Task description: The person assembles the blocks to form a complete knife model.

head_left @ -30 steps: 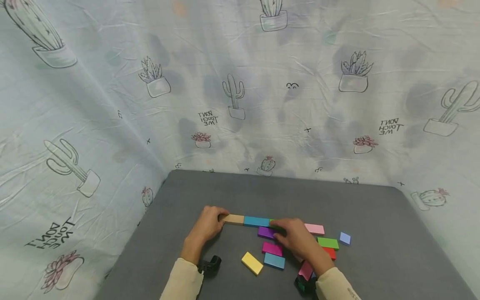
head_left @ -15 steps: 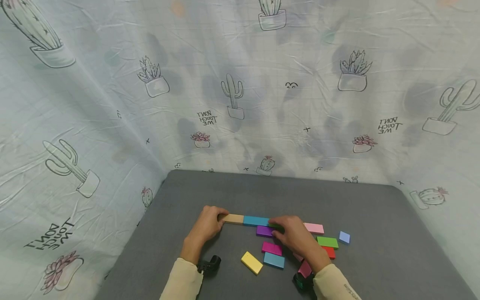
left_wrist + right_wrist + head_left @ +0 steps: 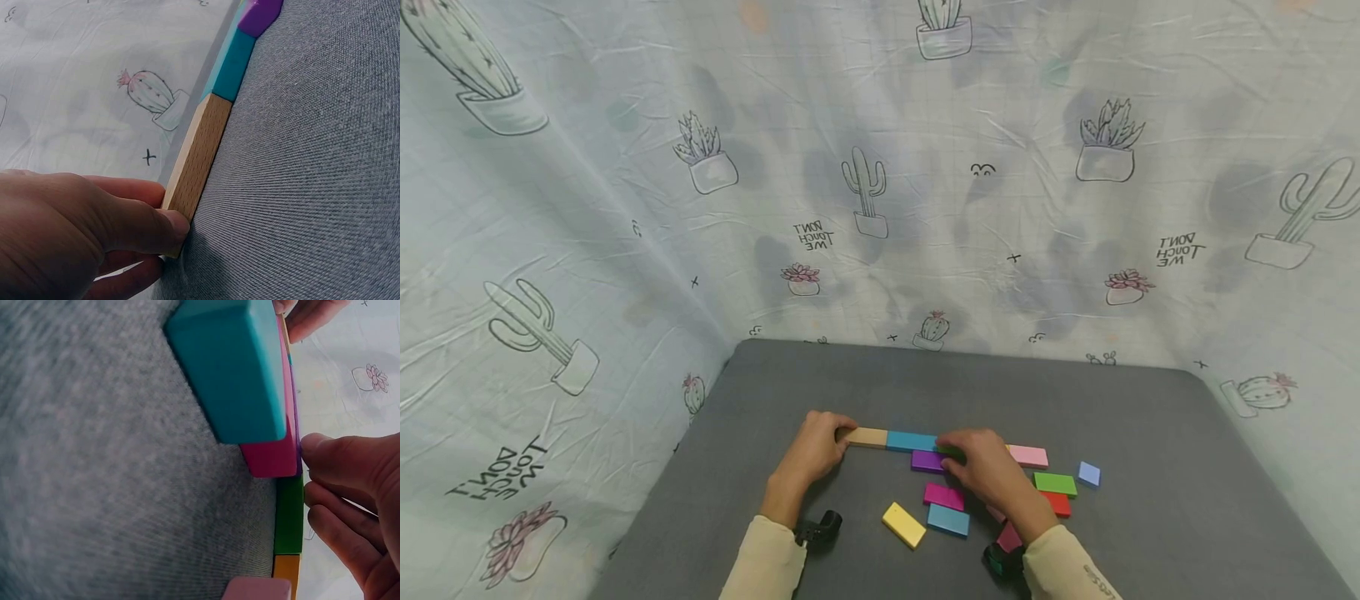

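Observation:
In the head view, a row of coloured blocks lies along the grey table. My left hand (image 3: 814,446) pinches the outer end of the plain wooden block (image 3: 201,159) at the row's left end, thumb in front and fingers behind. The blue block (image 3: 912,442) abuts that wooden one. Over the row's middle, my right hand (image 3: 992,467) has curled fingers at the green block (image 3: 289,515), mostly covered in the head view. Its thumb is close to the purple block (image 3: 927,462), which lies just in front of the row. An orange block (image 3: 286,567) adjoins the green one.
Nearer lie a magenta block (image 3: 943,497), a second blue block (image 3: 948,521) and a yellow block (image 3: 904,526). Rightward are a pink block (image 3: 1027,456), another green block (image 3: 1056,485), a red block (image 3: 1058,503) and a small light-blue block (image 3: 1088,474). Patterned cloth (image 3: 880,275) surrounds the table.
My right hand has shifted slightly left along the row, and the purple block has moved slightly left too. My left hand stays on the wooden block's end.

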Action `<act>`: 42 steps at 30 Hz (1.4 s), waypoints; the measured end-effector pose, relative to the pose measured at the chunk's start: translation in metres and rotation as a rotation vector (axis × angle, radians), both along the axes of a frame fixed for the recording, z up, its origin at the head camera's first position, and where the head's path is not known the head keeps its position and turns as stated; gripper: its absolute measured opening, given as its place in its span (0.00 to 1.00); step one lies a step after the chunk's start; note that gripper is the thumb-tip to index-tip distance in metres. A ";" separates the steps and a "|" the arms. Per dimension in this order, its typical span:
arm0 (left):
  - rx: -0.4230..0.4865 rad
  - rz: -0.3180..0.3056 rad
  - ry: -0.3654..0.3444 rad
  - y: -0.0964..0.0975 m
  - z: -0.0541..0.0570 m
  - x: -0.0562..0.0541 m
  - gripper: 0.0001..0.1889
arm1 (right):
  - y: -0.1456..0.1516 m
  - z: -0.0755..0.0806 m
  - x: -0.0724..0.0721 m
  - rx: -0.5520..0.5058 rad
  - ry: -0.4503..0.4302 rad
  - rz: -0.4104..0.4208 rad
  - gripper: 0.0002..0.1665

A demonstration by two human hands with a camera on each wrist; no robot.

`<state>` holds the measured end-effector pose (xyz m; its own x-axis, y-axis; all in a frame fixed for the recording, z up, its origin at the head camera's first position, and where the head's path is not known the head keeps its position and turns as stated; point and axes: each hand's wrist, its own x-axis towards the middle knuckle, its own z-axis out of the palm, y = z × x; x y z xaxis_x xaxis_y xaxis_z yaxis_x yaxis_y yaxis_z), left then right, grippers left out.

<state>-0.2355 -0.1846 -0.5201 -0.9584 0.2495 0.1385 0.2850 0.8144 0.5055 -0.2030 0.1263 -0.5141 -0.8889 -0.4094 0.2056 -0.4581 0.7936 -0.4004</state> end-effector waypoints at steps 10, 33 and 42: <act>-0.003 0.002 0.005 0.000 0.000 0.000 0.12 | -0.003 0.000 0.000 -0.008 0.018 -0.017 0.18; 0.011 -0.005 0.001 0.000 -0.001 -0.001 0.12 | -0.008 -0.001 0.002 -0.009 -0.022 -0.057 0.18; 0.001 0.002 0.003 0.000 0.000 -0.001 0.12 | -0.010 -0.001 0.000 0.010 -0.043 -0.053 0.19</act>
<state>-0.2365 -0.1849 -0.5201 -0.9583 0.2477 0.1421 0.2855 0.8141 0.5056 -0.2026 0.1162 -0.5151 -0.9173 -0.3636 0.1626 -0.3980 0.8203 -0.4108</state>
